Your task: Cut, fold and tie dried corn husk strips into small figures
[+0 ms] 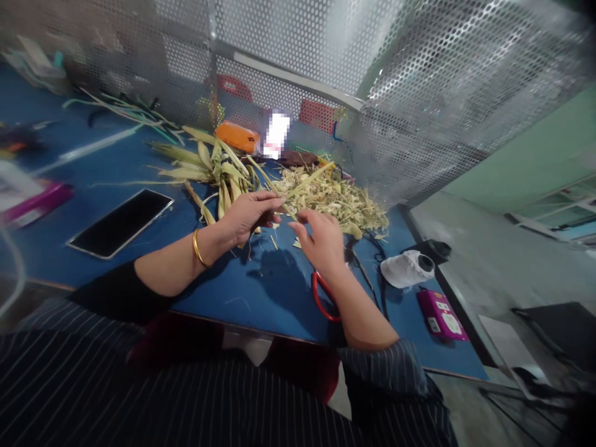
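My left hand (pixel 254 216), with a gold bangle on its wrist, pinches a thin pale-green strip of dried husk (pixel 289 213). My right hand (pixel 321 239) has its thumb and fingers closed near the other end of the same strip, just to the right. Behind my left hand lies a bundle of long dried husks (pixel 209 162). A heap of short shredded husk bits (pixel 349 202) is piled beyond my right hand. Red scissor handles (pixel 321 298) lie under my right wrist, their blades hidden.
On the blue table (pixel 223 298) a dark phone (pixel 121 223) lies at left. An orange packet (pixel 237 136) and a lit screen (pixel 276 133) stand behind. At right are a white thread spool (pixel 407 269) and a magenta box (pixel 441 315). A perforated metal panel (pixel 288 37) borders the back.
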{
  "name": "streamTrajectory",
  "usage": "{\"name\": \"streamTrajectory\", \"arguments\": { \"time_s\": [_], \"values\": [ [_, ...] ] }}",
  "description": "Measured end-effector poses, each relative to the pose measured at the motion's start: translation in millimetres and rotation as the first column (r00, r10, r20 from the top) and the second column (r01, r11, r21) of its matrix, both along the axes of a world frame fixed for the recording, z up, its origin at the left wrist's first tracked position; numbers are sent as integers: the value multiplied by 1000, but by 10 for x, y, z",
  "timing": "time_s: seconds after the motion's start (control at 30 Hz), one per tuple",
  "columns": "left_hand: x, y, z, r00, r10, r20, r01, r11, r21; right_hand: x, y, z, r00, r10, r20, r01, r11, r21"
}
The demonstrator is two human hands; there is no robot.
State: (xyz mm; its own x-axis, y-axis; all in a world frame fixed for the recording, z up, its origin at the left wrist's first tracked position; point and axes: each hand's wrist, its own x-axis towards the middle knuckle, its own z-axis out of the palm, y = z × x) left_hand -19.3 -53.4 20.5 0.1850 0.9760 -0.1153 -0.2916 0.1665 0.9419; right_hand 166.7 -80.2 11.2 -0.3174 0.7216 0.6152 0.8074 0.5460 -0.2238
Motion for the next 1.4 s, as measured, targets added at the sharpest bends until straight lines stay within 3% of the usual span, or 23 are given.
{"name": "streamTrajectory", "arguments": {
  "time_s": [0.1, 0.3, 0.43, 0.53, 0.7, 0.83, 0.93, 1.03, 1.13, 1.23, 1.3, 1.37, 1.4],
  "values": [
    [0, -1, -8, 998, -29, 62, 31, 999, -26, -66, 15, -100, 993, 30, -112, -63, 950, -306],
    [-60, 52, -9, 979, -151, 139, 165, 982, -91, -80, 25, -114, 953, 65, -296, -210, 846, -490],
    [-53, 64, -26, 986, -143, 88, 149, 987, -62, -94, 9, -88, 976, 32, -214, -124, 893, -432],
    [-20, 31, -38, 992, -129, 6, 128, 990, 51, -137, -47, -68, 991, -15, -133, -39, 920, -390],
    [42, -28, -81, 976, 74, -205, -15, 961, 276, -206, -137, -85, 998, -9, 61, 30, 941, -337],
    [44, -22, -116, 949, 64, -308, 30, 956, 292, -189, -173, -66, 973, 23, 228, 26, 977, -211],
    [30, -26, -109, 917, 12, -398, 108, 954, 278, -130, -174, 12, 997, 48, 68, -40, 993, -115],
    [39, -73, -88, 865, -62, -499, 225, 935, 273, -68, -117, 72, 984, 0, -176, -6, 999, -35],
    [75, -145, -66, 806, -131, -578, 352, 891, 288, -47, -13, 75, 932, -3, -362, -67, 981, -181],
    [116, -201, -40, 740, -180, -649, 442, 857, 267, -67, 78, 81, 801, 6, -599, -298, 871, -390],
    [138, -215, -30, 699, -206, -685, 482, 843, 238, -77, 101, 110, 674, -12, -738, -412, 824, -390],
    [151, -208, -34, 675, -189, -714, 474, 852, 223, -72, 77, 151, 599, 2, -801, -398, 868, -296],
    [155, -198, -40, 676, -159, -719, 445, 866, 228, -65, 49, 171, 603, 22, -797, -352, 904, -241]
  ]
}}
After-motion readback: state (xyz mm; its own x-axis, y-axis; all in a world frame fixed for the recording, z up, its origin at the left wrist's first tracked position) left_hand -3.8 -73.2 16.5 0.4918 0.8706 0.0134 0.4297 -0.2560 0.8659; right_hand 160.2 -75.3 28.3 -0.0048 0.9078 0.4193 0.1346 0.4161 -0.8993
